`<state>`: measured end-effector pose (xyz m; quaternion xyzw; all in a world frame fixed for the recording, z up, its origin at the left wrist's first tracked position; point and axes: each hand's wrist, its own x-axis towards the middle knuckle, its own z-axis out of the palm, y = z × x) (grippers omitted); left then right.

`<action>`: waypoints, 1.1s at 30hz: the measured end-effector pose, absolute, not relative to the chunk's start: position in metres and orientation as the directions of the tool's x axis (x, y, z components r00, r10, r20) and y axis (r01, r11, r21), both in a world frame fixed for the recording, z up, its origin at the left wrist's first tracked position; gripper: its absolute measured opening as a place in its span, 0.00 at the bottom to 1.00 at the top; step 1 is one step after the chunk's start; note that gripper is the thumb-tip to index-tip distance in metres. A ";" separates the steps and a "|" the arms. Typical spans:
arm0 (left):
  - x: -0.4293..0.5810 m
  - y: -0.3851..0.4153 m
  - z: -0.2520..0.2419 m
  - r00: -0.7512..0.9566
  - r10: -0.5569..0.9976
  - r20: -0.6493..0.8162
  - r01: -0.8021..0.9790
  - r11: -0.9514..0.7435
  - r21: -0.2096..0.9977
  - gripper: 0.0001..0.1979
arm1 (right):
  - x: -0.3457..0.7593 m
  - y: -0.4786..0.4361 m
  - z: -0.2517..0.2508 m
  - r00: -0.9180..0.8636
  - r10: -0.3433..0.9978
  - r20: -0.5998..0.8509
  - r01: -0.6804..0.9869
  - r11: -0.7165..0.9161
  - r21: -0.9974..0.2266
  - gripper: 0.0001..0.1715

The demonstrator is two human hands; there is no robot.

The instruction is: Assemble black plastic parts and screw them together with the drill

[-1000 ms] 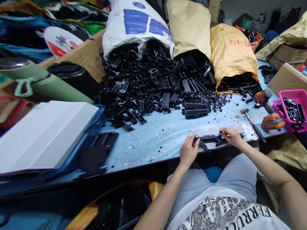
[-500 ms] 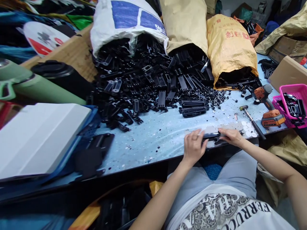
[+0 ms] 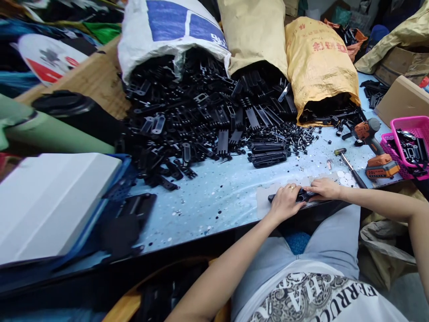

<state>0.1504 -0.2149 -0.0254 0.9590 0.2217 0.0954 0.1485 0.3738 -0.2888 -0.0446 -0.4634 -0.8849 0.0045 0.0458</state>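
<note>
My left hand (image 3: 285, 201) and my right hand (image 3: 324, 188) press down together on a long black plastic part (image 3: 303, 196) at the near edge of the light blue table (image 3: 217, 192). Both hands have their fingers curled over the part, which is mostly hidden under them. A ring shows on the left hand. A small stack of assembled black parts (image 3: 268, 154) lies a little farther back on the table.
A big heap of black plastic pieces (image 3: 201, 112) spills from a white sack (image 3: 167, 31) and two yellow sacks (image 3: 318, 58). To the right lie a hammer (image 3: 348, 165), an orange drill (image 3: 373, 147) and a pink basket (image 3: 410, 150). A white board (image 3: 50, 201) sits at left.
My left hand slid right along the black part until it met my right hand. The view shifted slightly left and down.
</note>
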 end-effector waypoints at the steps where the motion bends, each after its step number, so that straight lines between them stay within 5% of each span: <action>1: 0.151 -0.216 -0.026 0.872 0.475 0.118 0.419 -0.849 0.324 0.21 | 0.375 -0.286 -0.043 -0.572 0.818 0.065 0.818 0.575 -0.035 0.31; 8: 0.152 -0.218 -0.024 0.869 0.474 0.142 0.422 -0.860 0.287 0.23 | 0.381 -0.272 -0.033 -0.664 0.745 -0.069 0.745 0.666 0.024 0.30; 15: 0.133 -0.215 -0.023 0.905 0.402 0.136 0.397 -0.915 0.063 0.25 | 0.379 -0.285 -0.024 -0.359 0.933 -0.019 0.923 0.358 0.140 0.41; 22: 0.113 -0.182 -0.011 0.953 0.222 0.205 0.179 -0.961 0.210 0.19 | 0.360 -0.294 -0.008 -0.371 0.928 -0.032 0.927 0.372 0.054 0.39; 27: 0.100 -0.167 -0.003 0.915 0.269 0.299 0.187 -0.943 0.276 0.24 | 0.330 -0.303 0.002 -0.415 0.910 0.015 0.906 0.415 -0.087 0.39; 33: 0.097 -0.172 0.000 0.820 0.367 0.440 0.309 -0.930 0.199 0.24 | 0.307 -0.298 0.013 -0.359 0.933 -0.004 0.932 0.358 -0.058 0.37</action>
